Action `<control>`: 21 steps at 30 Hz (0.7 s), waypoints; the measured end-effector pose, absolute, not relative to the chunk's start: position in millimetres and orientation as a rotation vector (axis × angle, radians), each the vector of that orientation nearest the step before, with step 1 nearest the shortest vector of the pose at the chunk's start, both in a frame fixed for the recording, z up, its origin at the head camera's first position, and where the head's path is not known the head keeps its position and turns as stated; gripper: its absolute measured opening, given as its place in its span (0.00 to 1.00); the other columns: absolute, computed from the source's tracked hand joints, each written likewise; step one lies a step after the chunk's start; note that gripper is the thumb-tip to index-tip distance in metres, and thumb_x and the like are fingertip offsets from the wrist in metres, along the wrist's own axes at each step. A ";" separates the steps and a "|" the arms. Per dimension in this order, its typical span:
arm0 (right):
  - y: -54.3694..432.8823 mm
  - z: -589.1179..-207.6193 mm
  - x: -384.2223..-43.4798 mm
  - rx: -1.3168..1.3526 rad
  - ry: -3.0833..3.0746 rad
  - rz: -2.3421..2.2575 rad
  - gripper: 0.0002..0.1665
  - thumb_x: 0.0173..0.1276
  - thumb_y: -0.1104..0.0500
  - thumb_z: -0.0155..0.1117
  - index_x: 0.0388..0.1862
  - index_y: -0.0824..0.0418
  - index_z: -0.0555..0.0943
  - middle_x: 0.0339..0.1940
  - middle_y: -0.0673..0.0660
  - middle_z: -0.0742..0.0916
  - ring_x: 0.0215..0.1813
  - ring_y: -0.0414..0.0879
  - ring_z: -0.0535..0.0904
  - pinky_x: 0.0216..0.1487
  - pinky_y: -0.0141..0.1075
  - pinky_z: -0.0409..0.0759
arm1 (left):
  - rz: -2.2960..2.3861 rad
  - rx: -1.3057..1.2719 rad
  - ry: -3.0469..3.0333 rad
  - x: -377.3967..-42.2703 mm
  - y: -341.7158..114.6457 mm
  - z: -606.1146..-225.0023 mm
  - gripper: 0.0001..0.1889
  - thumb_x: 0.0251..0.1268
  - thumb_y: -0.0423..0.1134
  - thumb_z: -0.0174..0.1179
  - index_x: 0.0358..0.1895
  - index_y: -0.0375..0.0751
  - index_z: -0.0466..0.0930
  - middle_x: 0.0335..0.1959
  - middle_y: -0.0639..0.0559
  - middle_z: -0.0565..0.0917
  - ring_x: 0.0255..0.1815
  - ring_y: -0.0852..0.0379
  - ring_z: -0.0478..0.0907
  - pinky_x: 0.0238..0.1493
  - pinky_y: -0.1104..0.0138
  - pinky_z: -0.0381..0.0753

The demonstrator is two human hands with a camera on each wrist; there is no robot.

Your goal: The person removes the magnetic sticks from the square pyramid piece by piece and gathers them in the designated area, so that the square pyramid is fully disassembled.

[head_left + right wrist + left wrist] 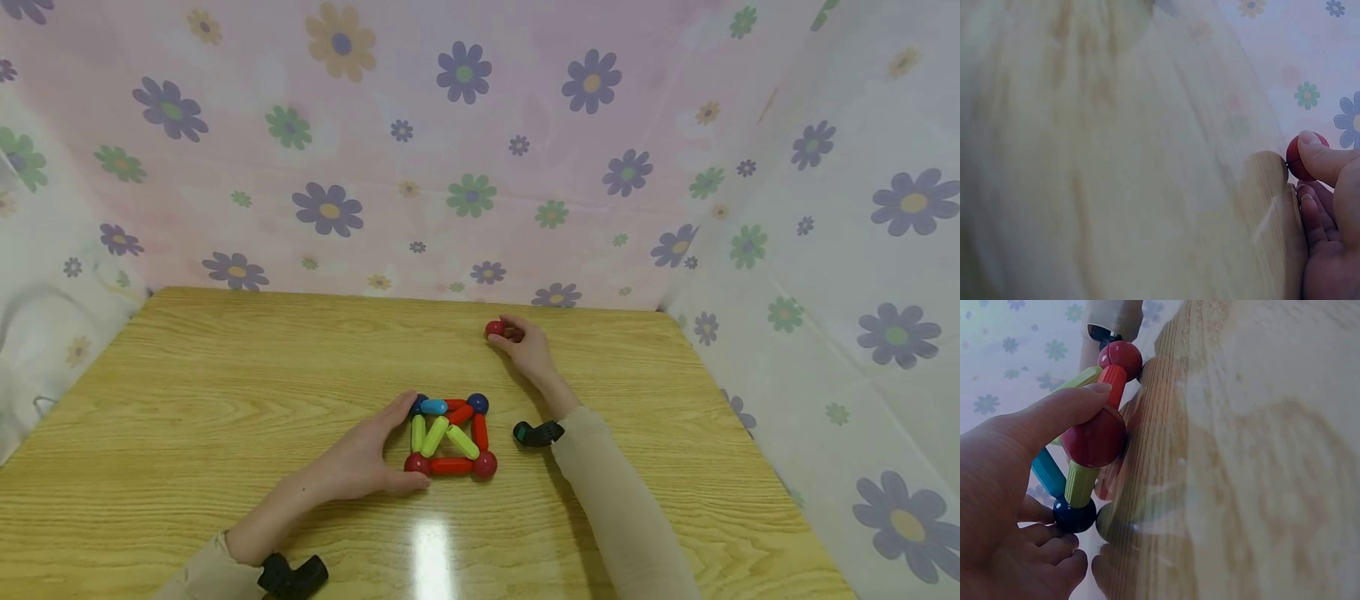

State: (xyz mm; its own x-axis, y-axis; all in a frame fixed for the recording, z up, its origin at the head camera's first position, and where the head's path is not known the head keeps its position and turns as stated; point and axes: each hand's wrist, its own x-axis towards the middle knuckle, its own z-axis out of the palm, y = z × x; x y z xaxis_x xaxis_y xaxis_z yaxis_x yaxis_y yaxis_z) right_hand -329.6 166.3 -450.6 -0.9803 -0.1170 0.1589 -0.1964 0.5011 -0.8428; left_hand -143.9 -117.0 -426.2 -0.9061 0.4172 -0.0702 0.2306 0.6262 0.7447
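Observation:
A frame of magnetic balls and rods (pixel 452 467) lies on the table. Red balls (pixel 484 464) form its near corners and dark blue balls (pixel 477 404) its far corners. Red and yellow-green rods run along the sides, and two yellow-green rods (pixel 462 442) lean inward with a blue rod (pixel 433 407) and a red one. My left hand (pixel 363 458) grips the frame's left side, thumb at the near red ball (pixel 1093 439) and fingers by the far blue ball (pixel 1075 515). Farther back, my right hand (pixel 531 354) pinches a loose red ball (pixel 1300 159) between thumb and fingers.
The wooden table (pixel 247 375) meets a flower-patterned cloth (pixel 405 167) at its back edge, with more cloth on both sides. Black wrist devices (pixel 294 577) sit at both sleeves. A pale cable (pixel 37 292) shows at the far left.

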 end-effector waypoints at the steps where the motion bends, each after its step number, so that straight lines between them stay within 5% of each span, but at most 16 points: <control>1: 166.6 -450.6 -329.6 0.281 -2.651 1.508 0.32 0.69 0.56 0.70 0.69 0.63 0.75 0.55 0.65 0.85 0.54 0.57 0.81 0.57 0.47 0.79 | 1.147 0.530 2.615 -143.9 -116.9 -426.1 0.62 0.47 0.62 0.76 0.82 0.45 0.47 0.82 0.49 0.51 0.81 0.42 0.51 0.76 0.43 0.58; 21: 169.6 -451.2 -328.6 0.287 -2.661 1.483 0.28 0.72 0.58 0.66 0.69 0.62 0.75 0.59 0.64 0.83 0.59 0.57 0.79 0.63 0.48 0.78 | 1.133 0.538 2.623 -144.5 -117.3 -427.5 0.63 0.47 0.63 0.75 0.82 0.45 0.47 0.82 0.49 0.51 0.80 0.41 0.52 0.75 0.42 0.59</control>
State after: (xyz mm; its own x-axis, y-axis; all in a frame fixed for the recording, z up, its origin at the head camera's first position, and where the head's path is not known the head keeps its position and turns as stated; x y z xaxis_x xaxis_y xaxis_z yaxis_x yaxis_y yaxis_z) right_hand -328.6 169.6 -451.2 -0.9791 -0.1233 0.1616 -0.2023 0.5136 -0.8339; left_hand -144.5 -117.3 -427.5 -0.9051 0.4200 -0.0670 0.2392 0.6330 0.7363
